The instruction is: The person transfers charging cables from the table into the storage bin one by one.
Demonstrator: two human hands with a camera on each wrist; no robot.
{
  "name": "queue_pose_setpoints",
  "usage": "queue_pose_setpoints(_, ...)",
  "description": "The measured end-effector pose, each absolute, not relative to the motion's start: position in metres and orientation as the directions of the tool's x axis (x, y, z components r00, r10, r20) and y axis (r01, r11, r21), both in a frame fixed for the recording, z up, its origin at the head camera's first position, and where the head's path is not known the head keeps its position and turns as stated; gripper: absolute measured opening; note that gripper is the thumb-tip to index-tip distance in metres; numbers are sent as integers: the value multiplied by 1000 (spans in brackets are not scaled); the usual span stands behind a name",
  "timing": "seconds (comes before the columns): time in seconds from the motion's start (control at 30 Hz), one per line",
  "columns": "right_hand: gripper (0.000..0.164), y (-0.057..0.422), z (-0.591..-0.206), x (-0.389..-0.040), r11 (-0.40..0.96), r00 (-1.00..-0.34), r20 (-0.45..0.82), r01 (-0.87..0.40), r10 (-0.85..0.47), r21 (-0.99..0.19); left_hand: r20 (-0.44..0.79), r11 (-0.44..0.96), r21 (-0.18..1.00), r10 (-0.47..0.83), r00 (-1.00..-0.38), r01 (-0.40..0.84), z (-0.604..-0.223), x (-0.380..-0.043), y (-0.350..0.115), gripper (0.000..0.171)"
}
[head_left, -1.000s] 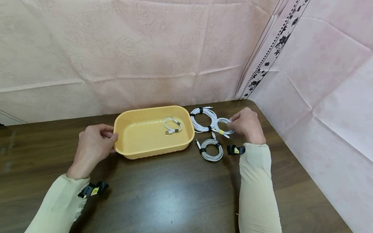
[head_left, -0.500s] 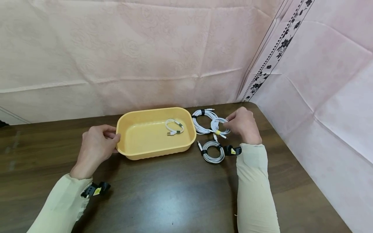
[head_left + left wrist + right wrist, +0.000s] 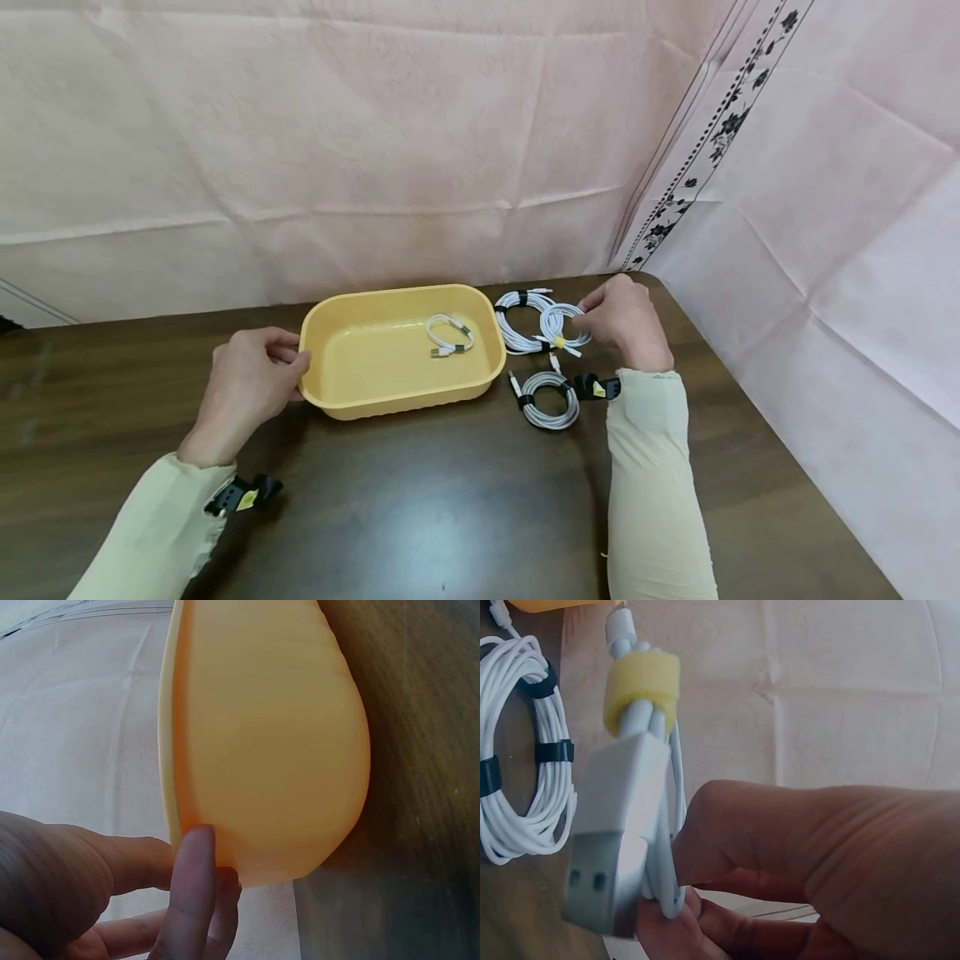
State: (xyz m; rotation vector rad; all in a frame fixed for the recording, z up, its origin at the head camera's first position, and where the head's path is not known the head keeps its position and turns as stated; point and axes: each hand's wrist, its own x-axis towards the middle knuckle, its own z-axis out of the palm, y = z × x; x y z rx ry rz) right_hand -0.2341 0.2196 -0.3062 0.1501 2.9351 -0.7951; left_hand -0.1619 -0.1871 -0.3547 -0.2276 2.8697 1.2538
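Note:
My left hand (image 3: 247,387) pinches the left end of a yellow plastic basket (image 3: 367,358), thumb outside its wall; the left wrist view shows the thumb against that wall (image 3: 270,750). Inside the basket, toward its right, lies a short looped white USB cable (image 3: 451,349). To the right, my right hand (image 3: 632,323) grips a coiled white USB cable (image 3: 552,321) bound by a yellow tie (image 3: 642,682). Its USB plug (image 3: 615,825) faces the right wrist camera. This coil overlaps a larger white cable coil (image 3: 512,335) in the head view.
The larger white coil has black straps and sits beside the basket's right end. Nearer me, a grey cable coil (image 3: 528,408) with black straps lies by my right wrist. Pink patterned cloth (image 3: 420,125) hangs behind and to the right of the brown table (image 3: 375,500).
My right hand has moved slightly left with the yellow-tied cable, which now overlaps the larger white coil. My left hand stays on the basket. The head view has shifted a little.

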Motion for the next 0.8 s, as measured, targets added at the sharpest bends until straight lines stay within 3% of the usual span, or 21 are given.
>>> queue_pose_setpoints(0.57, 13, 203, -313, -237, 870, -1000, -2, 13, 14, -493, -78, 663, 733, -138, -987, -151, -353, -161, -185, 38)
queue_pose_setpoints(0.8, 17, 196, -311, -238, 857, -999, -34, 32, 16, -515, -74, 663, 733, -143, -987, -151, -352, -160, -186, 39)
